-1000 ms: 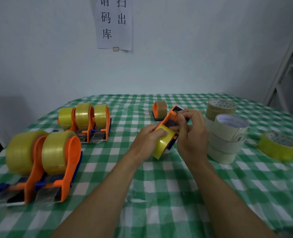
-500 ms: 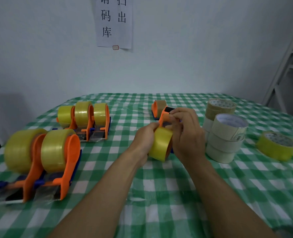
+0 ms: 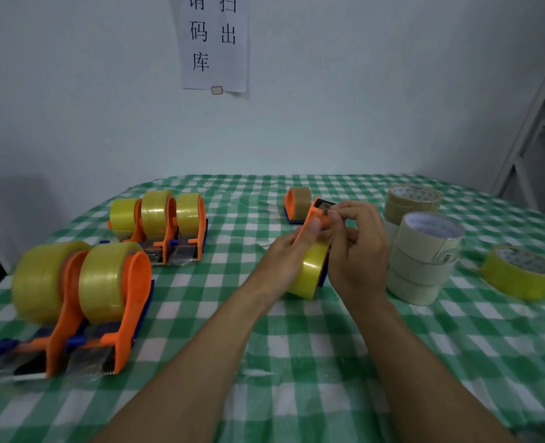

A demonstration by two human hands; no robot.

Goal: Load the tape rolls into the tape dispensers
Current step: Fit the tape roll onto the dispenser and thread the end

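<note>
- Shifting its thumb upward, left hand (image 3: 288, 252) is gripping the orange plastic tape dispenser (image 3: 316, 216) carrying a yellow translucent tape roll (image 3: 309, 271).
- Right hand (image 3: 359, 251) is pinching its top end.

Dim, even indoor light; soft blur, wide-angle bending at edges.

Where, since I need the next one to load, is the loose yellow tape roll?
Head view: the loose yellow tape roll lies flat at far right, just right of the stacked cream tape rolls.
</note>
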